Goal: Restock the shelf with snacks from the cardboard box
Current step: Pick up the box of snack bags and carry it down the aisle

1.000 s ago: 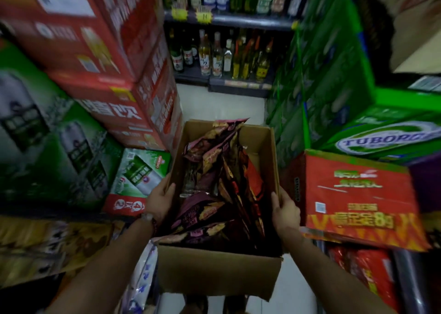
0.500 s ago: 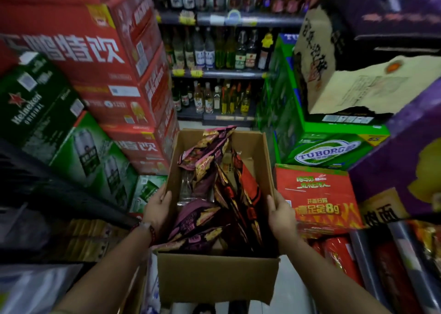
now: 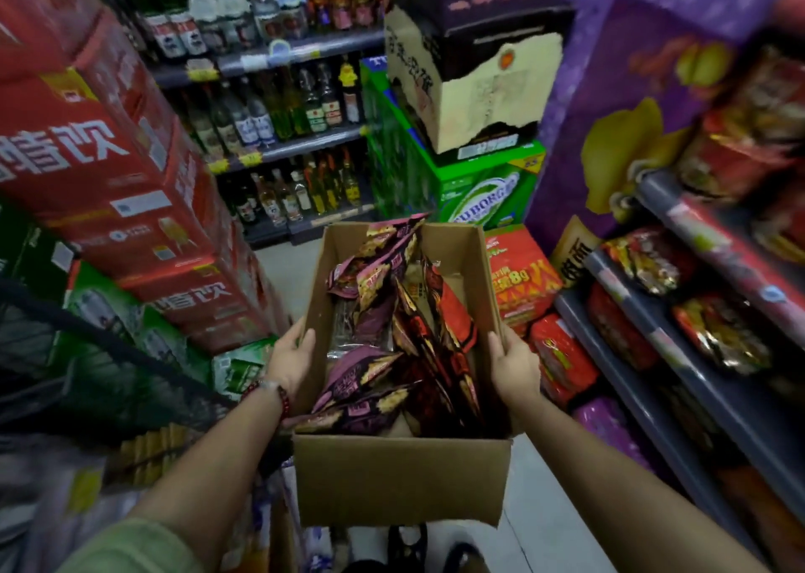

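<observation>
Cardboard box of purple and red snack packets, carried in aisle; left hand and right hand each with grip closed on a side wall. View since swung right: snack shelf now alongside, restocking not begun

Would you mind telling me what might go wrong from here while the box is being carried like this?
1. The cardboard box is held only by the left hand and right hand on its side walls, so it might slip or tilt.
2. Snack packets stick up above the far rim and could fall out.
3. The aisle is tight: the box might knock the stacked red cartons.
</observation>
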The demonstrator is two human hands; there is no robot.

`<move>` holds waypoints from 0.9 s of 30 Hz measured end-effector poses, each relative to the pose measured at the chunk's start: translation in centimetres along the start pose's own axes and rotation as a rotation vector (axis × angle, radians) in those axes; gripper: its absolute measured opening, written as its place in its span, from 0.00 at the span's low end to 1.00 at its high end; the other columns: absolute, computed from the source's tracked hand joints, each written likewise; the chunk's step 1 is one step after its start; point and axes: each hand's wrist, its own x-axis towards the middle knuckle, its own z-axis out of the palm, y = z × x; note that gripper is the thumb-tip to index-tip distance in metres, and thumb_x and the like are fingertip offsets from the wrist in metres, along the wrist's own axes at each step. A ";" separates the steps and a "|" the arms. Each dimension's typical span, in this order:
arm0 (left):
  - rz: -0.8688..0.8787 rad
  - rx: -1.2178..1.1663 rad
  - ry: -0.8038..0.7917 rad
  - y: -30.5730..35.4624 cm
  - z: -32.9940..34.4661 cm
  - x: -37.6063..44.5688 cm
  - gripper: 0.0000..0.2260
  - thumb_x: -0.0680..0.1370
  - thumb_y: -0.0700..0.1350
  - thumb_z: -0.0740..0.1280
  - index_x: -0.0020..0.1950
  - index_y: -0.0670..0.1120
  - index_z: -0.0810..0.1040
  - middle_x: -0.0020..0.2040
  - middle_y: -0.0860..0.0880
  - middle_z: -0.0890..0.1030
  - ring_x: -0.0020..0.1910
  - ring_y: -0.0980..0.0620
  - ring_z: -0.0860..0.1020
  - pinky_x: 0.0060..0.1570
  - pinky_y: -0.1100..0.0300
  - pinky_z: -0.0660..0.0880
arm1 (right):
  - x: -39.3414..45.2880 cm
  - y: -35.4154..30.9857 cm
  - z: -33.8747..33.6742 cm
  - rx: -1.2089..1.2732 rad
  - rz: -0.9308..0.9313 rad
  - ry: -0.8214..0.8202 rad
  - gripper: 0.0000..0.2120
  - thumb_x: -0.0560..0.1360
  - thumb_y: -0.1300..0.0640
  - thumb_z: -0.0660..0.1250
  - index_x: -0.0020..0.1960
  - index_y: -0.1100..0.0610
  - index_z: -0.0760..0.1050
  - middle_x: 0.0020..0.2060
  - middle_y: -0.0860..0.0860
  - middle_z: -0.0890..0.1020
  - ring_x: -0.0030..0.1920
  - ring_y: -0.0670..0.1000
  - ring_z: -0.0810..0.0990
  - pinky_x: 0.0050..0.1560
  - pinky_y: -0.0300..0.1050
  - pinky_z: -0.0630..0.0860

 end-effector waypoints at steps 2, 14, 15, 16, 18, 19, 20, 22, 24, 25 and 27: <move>0.011 0.022 -0.022 0.7 1.4 -0.9 0.21 0.81 0.46 0.60 0.74 0.45 0.65 0.70 0.44 0.72 0.69 0.43 0.70 0.70 0.44 0.65 | -1.0 1.3 -1.6 0.006 0.027 0.033 0.18 0.81 0.53 0.56 0.70 0.53 0.69 0.59 0.58 0.80 0.60 0.62 0.76 0.57 0.47 0.71; 0.177 0.144 -0.254 4.4 12.5 -7.8 0.20 0.82 0.42 0.58 0.74 0.41 0.63 0.69 0.46 0.69 0.70 0.48 0.67 0.63 0.68 0.59 | -8.1 10.7 -11.4 0.010 0.229 0.260 0.18 0.80 0.52 0.57 0.69 0.50 0.70 0.56 0.58 0.82 0.57 0.63 0.78 0.57 0.51 0.73; 0.181 0.156 -0.286 4.5 13.4 -8.0 0.20 0.82 0.42 0.58 0.74 0.42 0.64 0.70 0.45 0.70 0.70 0.47 0.68 0.64 0.66 0.60 | -8.7 11.3 -11.9 0.026 0.258 0.280 0.18 0.80 0.52 0.57 0.70 0.50 0.70 0.56 0.58 0.82 0.58 0.62 0.77 0.57 0.51 0.72; 0.181 0.162 -0.320 4.6 14.3 -8.2 0.20 0.82 0.43 0.58 0.74 0.44 0.64 0.70 0.45 0.70 0.69 0.46 0.69 0.65 0.63 0.62 | -9.4 12.0 -12.4 0.042 0.286 0.304 0.18 0.80 0.51 0.57 0.70 0.50 0.70 0.56 0.58 0.81 0.58 0.62 0.77 0.58 0.51 0.72; 0.193 0.184 -0.390 4.8 16.0 -8.3 0.19 0.82 0.44 0.58 0.74 0.46 0.65 0.69 0.45 0.72 0.67 0.46 0.71 0.65 0.61 0.63 | -10.9 13.1 -13.1 0.068 0.345 0.350 0.18 0.81 0.51 0.57 0.69 0.51 0.70 0.55 0.59 0.81 0.57 0.62 0.78 0.58 0.51 0.73; 0.204 0.200 -0.420 4.8 16.7 -8.3 0.20 0.82 0.44 0.58 0.74 0.47 0.65 0.68 0.46 0.72 0.68 0.46 0.70 0.64 0.62 0.62 | -11.6 13.5 -13.4 0.081 0.375 0.370 0.18 0.81 0.51 0.56 0.69 0.51 0.70 0.55 0.59 0.81 0.57 0.61 0.78 0.58 0.51 0.73; 0.216 0.215 -0.445 4.8 17.4 -8.4 0.20 0.82 0.45 0.58 0.74 0.47 0.65 0.68 0.46 0.72 0.69 0.47 0.69 0.64 0.63 0.61 | -12.2 13.9 -13.5 0.094 0.399 0.389 0.18 0.81 0.51 0.56 0.70 0.51 0.70 0.55 0.58 0.81 0.56 0.61 0.78 0.57 0.51 0.73; 0.240 0.222 -0.481 4.5 18.6 -8.3 0.20 0.82 0.45 0.58 0.74 0.48 0.65 0.69 0.46 0.72 0.70 0.46 0.69 0.64 0.62 0.61 | -13.2 14.3 -13.6 0.109 0.425 0.423 0.18 0.81 0.50 0.56 0.70 0.49 0.69 0.55 0.57 0.82 0.56 0.61 0.79 0.57 0.50 0.73; 0.257 0.253 -0.501 4.1 19.1 -8.2 0.20 0.82 0.45 0.58 0.74 0.48 0.65 0.69 0.46 0.72 0.70 0.45 0.68 0.64 0.61 0.61 | -13.7 14.6 -13.5 0.115 0.445 0.456 0.18 0.81 0.50 0.56 0.70 0.47 0.69 0.55 0.56 0.82 0.56 0.60 0.79 0.57 0.51 0.75; 0.264 0.265 -0.520 3.7 19.2 -8.0 0.20 0.82 0.46 0.57 0.74 0.49 0.65 0.69 0.47 0.71 0.70 0.45 0.68 0.66 0.60 0.61 | -14.0 14.5 -13.4 0.124 0.452 0.475 0.18 0.81 0.50 0.56 0.70 0.46 0.68 0.56 0.55 0.82 0.56 0.59 0.79 0.57 0.51 0.75; 0.260 0.263 -0.549 3.4 19.2 -7.4 0.19 0.82 0.47 0.57 0.74 0.52 0.64 0.70 0.47 0.71 0.70 0.44 0.68 0.69 0.55 0.62 | -14.4 14.2 -12.8 0.149 0.466 0.502 0.19 0.81 0.49 0.56 0.71 0.43 0.67 0.57 0.53 0.81 0.57 0.58 0.79 0.58 0.51 0.73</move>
